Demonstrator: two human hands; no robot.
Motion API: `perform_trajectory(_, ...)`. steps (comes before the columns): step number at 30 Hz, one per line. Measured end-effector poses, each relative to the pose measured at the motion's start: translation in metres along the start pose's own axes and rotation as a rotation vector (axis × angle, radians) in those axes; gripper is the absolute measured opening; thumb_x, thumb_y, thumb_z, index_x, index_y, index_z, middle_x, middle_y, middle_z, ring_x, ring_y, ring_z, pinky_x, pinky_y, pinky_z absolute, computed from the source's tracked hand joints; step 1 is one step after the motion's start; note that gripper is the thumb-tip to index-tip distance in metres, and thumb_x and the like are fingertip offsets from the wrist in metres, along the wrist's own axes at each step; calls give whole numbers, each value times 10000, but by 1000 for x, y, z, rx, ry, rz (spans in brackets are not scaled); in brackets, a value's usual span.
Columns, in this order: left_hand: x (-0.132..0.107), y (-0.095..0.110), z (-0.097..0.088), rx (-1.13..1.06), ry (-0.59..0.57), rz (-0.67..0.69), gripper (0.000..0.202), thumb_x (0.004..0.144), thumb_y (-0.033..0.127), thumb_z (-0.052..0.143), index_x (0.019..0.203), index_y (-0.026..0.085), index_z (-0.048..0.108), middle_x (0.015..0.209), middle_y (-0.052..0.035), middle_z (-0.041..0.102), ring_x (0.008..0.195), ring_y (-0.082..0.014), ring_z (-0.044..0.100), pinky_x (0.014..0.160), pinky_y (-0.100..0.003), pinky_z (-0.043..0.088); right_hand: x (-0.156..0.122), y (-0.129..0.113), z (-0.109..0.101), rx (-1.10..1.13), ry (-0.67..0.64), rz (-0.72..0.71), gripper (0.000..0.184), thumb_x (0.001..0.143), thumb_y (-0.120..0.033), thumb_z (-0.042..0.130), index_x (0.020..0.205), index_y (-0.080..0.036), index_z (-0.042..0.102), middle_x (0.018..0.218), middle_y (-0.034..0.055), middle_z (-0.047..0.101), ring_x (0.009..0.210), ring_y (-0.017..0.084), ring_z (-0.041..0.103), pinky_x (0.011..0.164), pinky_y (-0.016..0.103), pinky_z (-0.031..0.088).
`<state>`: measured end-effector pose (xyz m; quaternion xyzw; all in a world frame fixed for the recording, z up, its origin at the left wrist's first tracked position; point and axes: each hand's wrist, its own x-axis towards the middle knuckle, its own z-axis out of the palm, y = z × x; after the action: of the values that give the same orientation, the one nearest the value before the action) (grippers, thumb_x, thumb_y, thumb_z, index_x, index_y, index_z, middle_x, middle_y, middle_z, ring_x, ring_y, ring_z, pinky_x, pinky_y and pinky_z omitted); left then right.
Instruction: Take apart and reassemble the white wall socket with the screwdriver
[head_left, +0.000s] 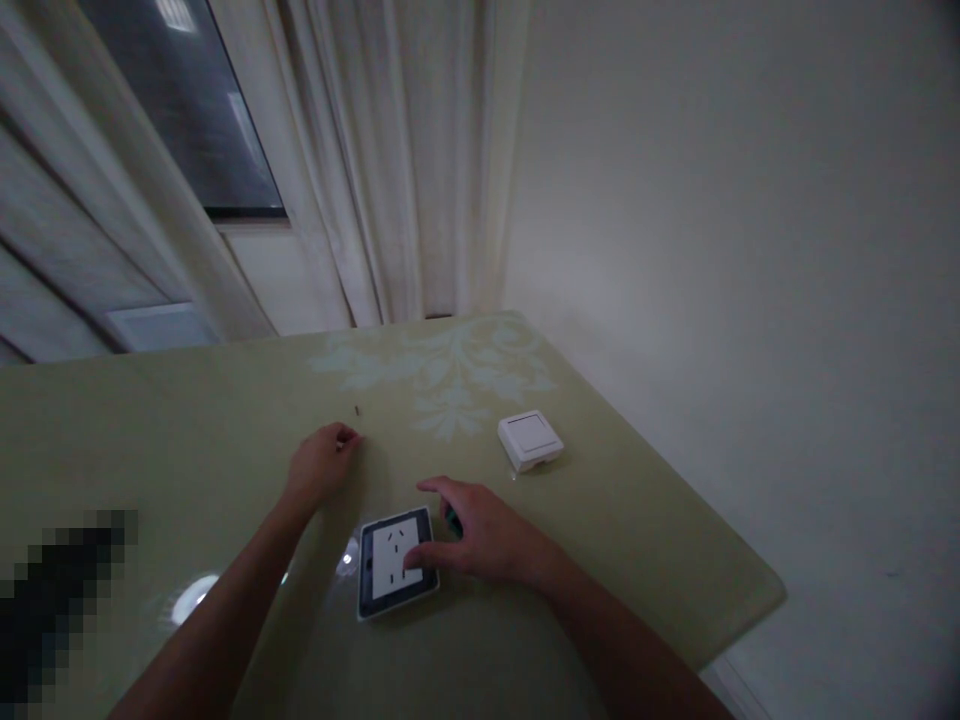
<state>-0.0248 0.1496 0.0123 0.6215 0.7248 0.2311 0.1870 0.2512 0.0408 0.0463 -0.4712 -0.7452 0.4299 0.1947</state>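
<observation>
A wall socket (396, 562) with a white slotted centre and a dark frame lies face up on the table. My right hand (487, 530) is beside it, the thumb reaching over the socket's right side. The curled fingers of that hand hold a small dark green thing (454, 521), mostly hidden, whose kind I cannot make out. Further left and back, my left hand (321, 468) rests low over the table with thumb and fingertips pinched together. Whatever is between them is too small to name. Just beyond those fingertips lies a tiny dark piece, like a screw (357, 410).
A white wall switch (531, 440) sits on the table to the right, behind my right hand. The greenish table (637, 540) ends at a slanting right edge along a pale wall (720, 260). Curtains (420, 170) hang behind it. A blurred-out dark shape (52, 610) is at the left.
</observation>
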Motion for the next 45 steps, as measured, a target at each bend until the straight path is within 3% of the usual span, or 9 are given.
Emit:
perform_trajectory(3,-40,-4,-8,-125,-50,116,273,983,472,625,976,225,742,962,-64,815,912,-270,785,840,-371,626,0,3,-1,31,23,5,923,827,-698,854,1565,-211,589,948,31,698,834,207,637,782,321,486)
perform_trajectory(6,-85,-10,-16,-291,-36,251,458,989,576,561,1267,257,738,1033,-55,817,870,-247,783,781,-356,625,0,4,-2,87,59,-16,857,877,-702,807,1550,-219,586,881,-12,637,778,173,589,721,290,435)
perform_trajectory(9,-117,-18,-22,-410,-10,348,361,1008,571,602,1106,294,811,1026,-56,833,909,-255,784,789,-360,619,-1,4,-4,155,83,-38,806,912,-724,757,1517,-214,603,890,-16,624,777,162,569,717,285,419)
perform_trajectory(12,-132,-24,-22,-513,-7,272,296,965,568,695,999,304,825,984,-40,864,921,-271,809,816,-379,643,-1,4,-6,193,100,-37,801,921,-765,712,1477,-194,629,882,-16,608,762,158,555,709,286,413)
perform_trajectory(17,-138,-22,-12,-636,-67,193,243,935,516,746,965,293,837,957,-40,877,897,-278,823,783,-391,655,-1,6,-5,203,156,-37,779,940,-792,662,1432,-189,657,875,-15,585,763,161,544,724,294,415)
perform_trajectory(22,-143,-15,-11,-653,-97,333,138,940,425,780,912,314,857,895,-21,848,833,-242,783,709,-344,612,-1,8,-6,207,179,-29,761,953,-798,637,1417,-195,660,893,-8,574,767,163,535,724,299,415)
perform_trajectory(26,-145,-19,-11,-649,-129,431,127,999,385,749,961,345,864,912,-13,845,847,-230,779,730,-332,611,-3,11,-7,214,189,-30,714,975,-762,637,1422,-207,659,909,-7,568,754,154,519,712,299,403)
perform_trajectory(40,-147,-29,0,-511,-101,587,157,1073,258,663,1083,331,802,1010,-4,819,936,-196,752,799,-273,589,-7,7,-8,238,197,-47,661,1002,-717,639,1429,-212,653,935,-9,554,759,141,504,717,301,390)
perform_trajectory(45,-149,-28,1,-445,-80,647,176,1113,289,608,1082,321,778,998,-7,791,915,-195,712,781,-267,570,-7,7,-8,270,185,-49,655,997,-704,658,1428,-211,648,920,-17,543,739,136,493,705,299,383)
